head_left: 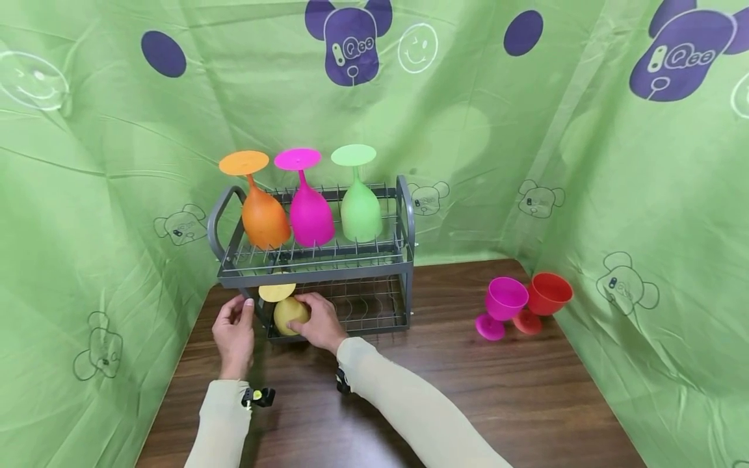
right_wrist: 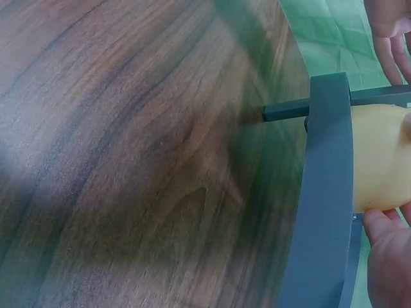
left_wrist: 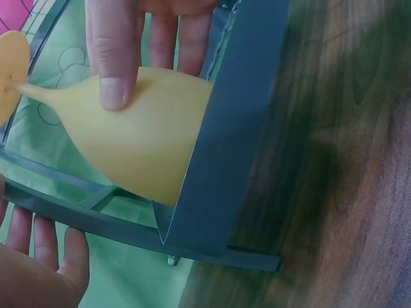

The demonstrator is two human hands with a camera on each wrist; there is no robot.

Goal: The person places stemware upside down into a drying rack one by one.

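A yellow plastic goblet [head_left: 290, 314] stands upside down at the left end of the lower tier of a grey dish rack [head_left: 328, 272]. My right hand [head_left: 318, 322] grips its bowl from the right; the thumb lies on the near side in the head view. In the left wrist view the goblet's bowl [left_wrist: 148, 138] sits behind the rack's front rail [left_wrist: 234, 128], its foot pointing away. My left hand [head_left: 235, 331] holds the rack's left post, thumb in front and fingertips [left_wrist: 76, 247] behind it.
On the upper tier, an orange goblet [head_left: 266, 218], a magenta goblet [head_left: 312, 218] and a light green goblet [head_left: 361, 213] stand upside down. At the table's right, another magenta goblet [head_left: 506, 299] and a red goblet [head_left: 549, 294] stand upright. Green cloth [head_left: 462, 195] surrounds the wooden table [head_left: 468, 383].
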